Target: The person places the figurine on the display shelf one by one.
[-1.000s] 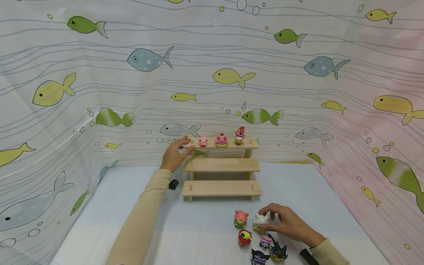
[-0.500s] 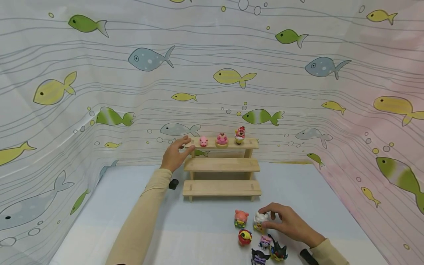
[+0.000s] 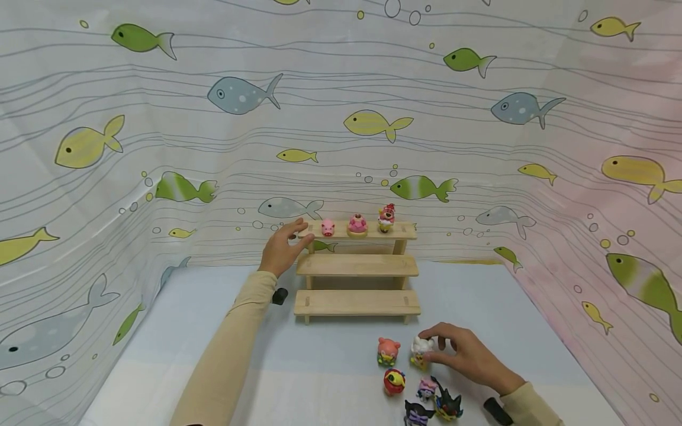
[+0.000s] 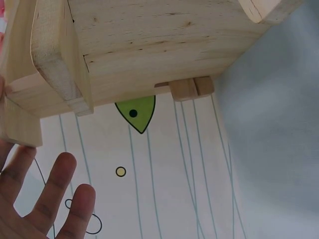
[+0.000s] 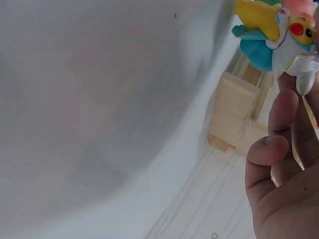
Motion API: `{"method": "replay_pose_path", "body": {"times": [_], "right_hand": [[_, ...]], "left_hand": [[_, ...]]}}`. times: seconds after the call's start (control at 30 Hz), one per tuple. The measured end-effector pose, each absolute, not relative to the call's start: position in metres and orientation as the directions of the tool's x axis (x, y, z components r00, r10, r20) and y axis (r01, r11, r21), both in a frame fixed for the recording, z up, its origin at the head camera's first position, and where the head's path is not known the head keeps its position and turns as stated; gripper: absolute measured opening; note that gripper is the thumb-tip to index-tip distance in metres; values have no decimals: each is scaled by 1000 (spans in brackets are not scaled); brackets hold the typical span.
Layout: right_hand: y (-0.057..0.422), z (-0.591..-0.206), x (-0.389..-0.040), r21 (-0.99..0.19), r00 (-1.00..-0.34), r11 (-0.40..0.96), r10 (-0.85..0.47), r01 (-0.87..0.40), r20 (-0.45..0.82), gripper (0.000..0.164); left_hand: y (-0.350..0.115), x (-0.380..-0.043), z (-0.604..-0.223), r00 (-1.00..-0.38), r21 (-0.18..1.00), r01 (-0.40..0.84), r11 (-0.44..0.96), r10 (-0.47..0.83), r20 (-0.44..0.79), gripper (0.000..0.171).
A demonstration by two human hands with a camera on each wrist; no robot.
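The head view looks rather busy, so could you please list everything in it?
Table: 1, pale blue, lower half
Backdrop: 1, white, fish-printed, behind table
Wooden shelf: 1, tan, on the table
Shelf figurines: 3, pink and red, top tier
Table figurines: 5, coral, red, pink, two dark, before the shelf
White figurine: 1, white-yellow, in right hand
Black objects: 2, black, beside sleeves
Sleeves: 2, beige, on arms
Left hand: 1, bare, at top tier's left end
Right hand: 1, bare, pinching white figurine

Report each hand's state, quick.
Left hand: open, fingers at the end of the top shelf.
Right hand: closed, holding the white figurine.
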State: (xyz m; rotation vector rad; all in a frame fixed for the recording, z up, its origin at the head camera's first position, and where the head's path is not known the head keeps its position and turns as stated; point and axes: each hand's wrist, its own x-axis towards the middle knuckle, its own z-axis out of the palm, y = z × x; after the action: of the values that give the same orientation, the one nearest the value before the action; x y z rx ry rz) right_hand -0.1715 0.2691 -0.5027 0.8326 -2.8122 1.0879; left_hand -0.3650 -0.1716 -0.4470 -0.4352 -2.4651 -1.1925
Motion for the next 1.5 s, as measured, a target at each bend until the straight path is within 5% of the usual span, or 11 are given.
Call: {"method": "replay_pose_path", "body": {"times": [0.6, 1.5], "right_hand": [[267, -489, -185, -596, -885, 657, -388, -460, 256, 31], [227, -460, -226, -565, -761, 522, -539, -639, 362, 35]], "left_hand": [[-171, -364, -447, -883, 678, 423, 601, 106, 457, 52], [-171, -363, -445, -898, 659, 393, 641, 113, 426, 57]]}}
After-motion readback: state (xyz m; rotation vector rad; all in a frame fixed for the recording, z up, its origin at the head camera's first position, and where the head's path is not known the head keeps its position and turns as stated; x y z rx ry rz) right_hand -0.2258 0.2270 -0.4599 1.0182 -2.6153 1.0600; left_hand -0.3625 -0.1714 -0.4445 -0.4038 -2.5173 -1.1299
